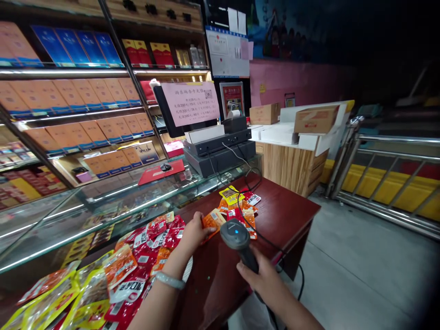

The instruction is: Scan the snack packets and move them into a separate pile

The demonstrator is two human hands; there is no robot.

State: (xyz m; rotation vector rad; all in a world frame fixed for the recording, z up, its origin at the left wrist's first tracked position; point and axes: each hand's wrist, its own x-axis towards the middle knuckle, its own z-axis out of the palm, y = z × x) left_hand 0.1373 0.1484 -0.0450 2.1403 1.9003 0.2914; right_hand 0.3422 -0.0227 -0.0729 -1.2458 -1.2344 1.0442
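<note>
My left hand (193, 230) grips an orange snack packet (213, 220) and holds it up over the dark red table (292, 213). My right hand (263, 280) holds a black barcode scanner (236, 235) by its handle, the head with a blue light pointing at the packet. The scanner's black cable (275, 247) trails over the table edge. A small heap of orange, yellow and red packets (240, 204) lies just beyond the held packet. More red, orange and yellow packets (113, 279) are spread along the table to my left.
A glass display counter (103, 201) runs along the left, with shelves of boxed goods (79, 96) behind it. A black cash register (220, 149) with a pink notice stands at the counter's end. A wooden counter (292, 165) with cardboard boxes and a metal railing (388, 183) stand to the right.
</note>
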